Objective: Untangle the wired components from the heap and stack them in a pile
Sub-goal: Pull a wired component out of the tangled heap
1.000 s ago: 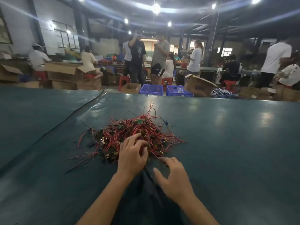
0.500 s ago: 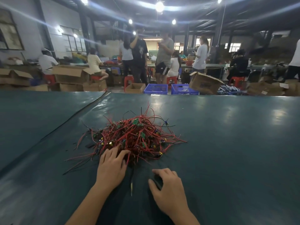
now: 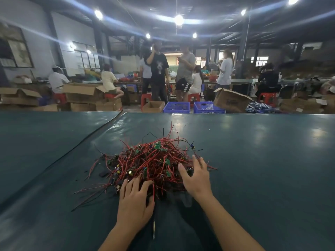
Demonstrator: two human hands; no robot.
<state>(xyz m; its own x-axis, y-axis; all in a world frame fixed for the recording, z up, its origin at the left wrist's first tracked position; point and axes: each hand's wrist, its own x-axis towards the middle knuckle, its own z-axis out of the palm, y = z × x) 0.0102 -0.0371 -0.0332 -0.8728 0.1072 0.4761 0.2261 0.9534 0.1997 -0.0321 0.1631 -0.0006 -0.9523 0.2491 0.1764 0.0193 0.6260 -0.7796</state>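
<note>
A tangled heap of wired components (image 3: pixel 154 160), red and black leads with small green boards and capacitors, lies on the dark green table (image 3: pixel 262 169) in front of me. My left hand (image 3: pixel 135 201) rests palm down on the heap's near edge, fingers spread over the wires. At the heap's right side my right hand (image 3: pixel 196 178) hovers with fingers apart, fingertips touching the outer wires. Neither hand visibly grips anything. Loose leads trail out to the left of the heap.
A seam in the table cover (image 3: pixel 87 140) runs diagonally at the left. Beyond the far table edge stand cardboard boxes (image 3: pixel 232 102), two blue crates (image 3: pixel 176 107), red stools and several people standing or seated at other benches.
My right hand has lifted from the table near me and reached forward to the heap's right side. My left hand stays at the heap's near edge. The head camera has moved closer.
</note>
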